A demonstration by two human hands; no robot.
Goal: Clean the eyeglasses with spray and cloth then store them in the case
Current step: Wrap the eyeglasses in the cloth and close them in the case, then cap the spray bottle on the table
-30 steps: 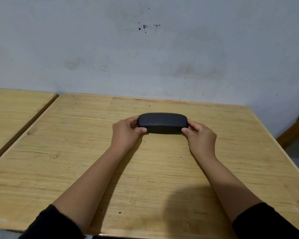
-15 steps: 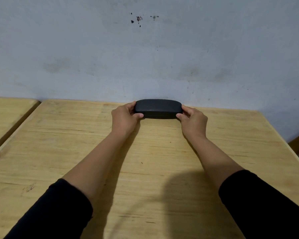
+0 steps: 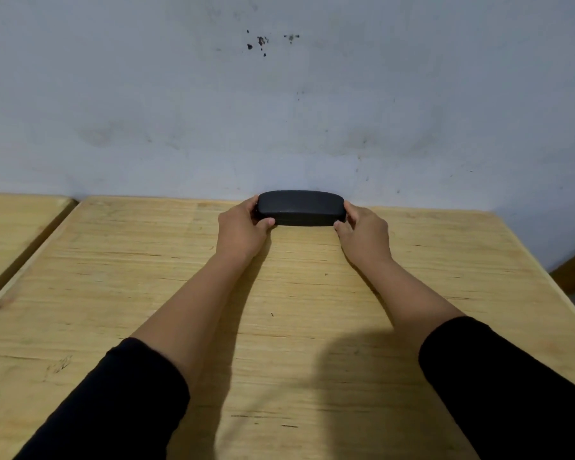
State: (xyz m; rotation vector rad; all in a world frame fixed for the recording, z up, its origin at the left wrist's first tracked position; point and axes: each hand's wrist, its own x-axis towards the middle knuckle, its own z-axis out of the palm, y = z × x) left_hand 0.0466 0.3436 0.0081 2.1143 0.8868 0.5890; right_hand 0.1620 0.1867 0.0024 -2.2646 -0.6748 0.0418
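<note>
Gripping the two ends of a closed black eyeglasses case [image 3: 300, 207], the left hand [image 3: 241, 229] and the right hand [image 3: 364, 232] curl their fingers behind it, with each thumb set on its front face. The case lies lengthwise at the far edge of the wooden table [image 3: 120, 280], close to or against the pale wall [image 3: 279, 111]; contact cannot be told. To set it down well, the person should lower both ends evenly, keep it parallel to the wall, and loosen the fingers only once it sits flat, so that it neither slides nor springs open. The case is matte, oblong with rounded ends, and a thin seam runs along its front. Neither glasses, spray nor cloth is in view. A second table [image 3: 10, 234] stands beside, on the left.
</note>
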